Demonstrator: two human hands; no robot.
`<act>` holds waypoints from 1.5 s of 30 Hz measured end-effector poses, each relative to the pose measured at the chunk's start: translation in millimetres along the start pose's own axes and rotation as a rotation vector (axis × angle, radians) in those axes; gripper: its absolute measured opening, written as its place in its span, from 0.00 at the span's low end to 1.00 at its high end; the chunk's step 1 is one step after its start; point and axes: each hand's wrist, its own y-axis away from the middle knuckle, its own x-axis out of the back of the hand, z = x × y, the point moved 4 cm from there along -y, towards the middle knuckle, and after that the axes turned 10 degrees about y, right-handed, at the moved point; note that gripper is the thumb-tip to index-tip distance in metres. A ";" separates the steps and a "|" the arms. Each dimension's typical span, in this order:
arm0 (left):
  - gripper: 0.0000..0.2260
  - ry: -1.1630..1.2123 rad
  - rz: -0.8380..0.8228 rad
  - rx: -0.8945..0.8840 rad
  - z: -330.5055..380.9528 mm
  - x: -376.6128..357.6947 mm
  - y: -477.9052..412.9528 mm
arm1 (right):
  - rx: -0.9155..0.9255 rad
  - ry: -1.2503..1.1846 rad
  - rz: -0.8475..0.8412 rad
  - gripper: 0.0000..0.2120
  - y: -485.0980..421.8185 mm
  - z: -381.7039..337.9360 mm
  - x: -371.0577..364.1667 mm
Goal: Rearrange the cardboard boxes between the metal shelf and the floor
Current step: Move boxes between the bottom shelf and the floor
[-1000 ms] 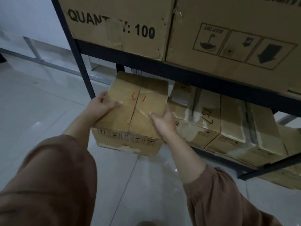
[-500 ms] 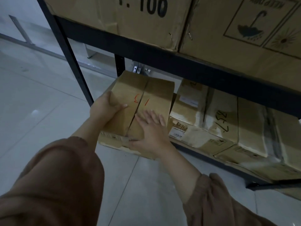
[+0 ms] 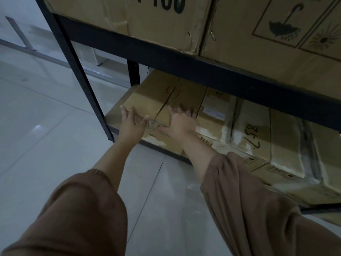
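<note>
head view: pale glossy tiled floor [image 3: 55, 137], dim light, a white wall behind. a black metal shelf [image 3: 184, 65] fills the right and top of the frame; its corner post comes down to the floor at left.

upper tier: large brown cardboard cartons [image 3: 147, 17], one printed with "100", another with umbrella and sun handling symbols.

lowest tier: a small plain brown cardboard box with a centre seam on its top [image 3: 162, 100] sits at the left end of the shelf board, just inside the post. it lies just beside a row of worn, taped brown boxes [image 3: 258, 130], one marked in black handwriting; whether it touches them cannot be told.

left hand [image 3: 132, 122]: flat and spread against the small box's front left corner, palm on the cardboard, not wrapped around it. right hand [image 3: 180, 121]: fingers splayed, pressed on the front top edge near the seam. motion blur on both. brown sleeves in the foreground.

judgement: this box looks nearly seated on the shelf; it seems only to need squaring against its neighbours. no boxes show on the floor. how many moves remain cannot be told.
</note>
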 end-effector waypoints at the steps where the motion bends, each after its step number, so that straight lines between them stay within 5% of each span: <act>1: 0.33 0.012 -0.040 -0.012 2.2 -3.6 1.6 | -0.012 0.013 0.010 0.50 -2.3 0.9 0.8; 10: 0.27 0.095 -0.165 0.006 9.9 -13.7 14.7 | 0.030 -0.041 0.000 0.44 2.7 17.5 0.9; 15: 0.24 0.169 -0.133 0.053 24.8 -31.8 41.5 | 0.077 -0.382 0.015 0.33 44.2 54.1 7.9; 19: 0.22 0.199 -0.119 0.082 44.6 -63.9 79.2 | -0.078 -0.589 0.235 0.24 109.2 107.7 -9.3; 26: 0.17 0.173 -0.306 0.052 97.3 -163.6 179.5 | -0.309 -0.673 0.374 0.22 224.7 207.8 -35.7; 35: 0.08 0.102 -0.664 -0.056 169.4 -315.4 317.5 | -0.642 -0.708 0.443 0.20 356.6 349.7 -58.2; 45: 0.16 -0.022 -0.861 -0.080 227.3 -487.5 409.5 | -0.941 -0.758 0.501 0.22 444.5 527.9 -79.2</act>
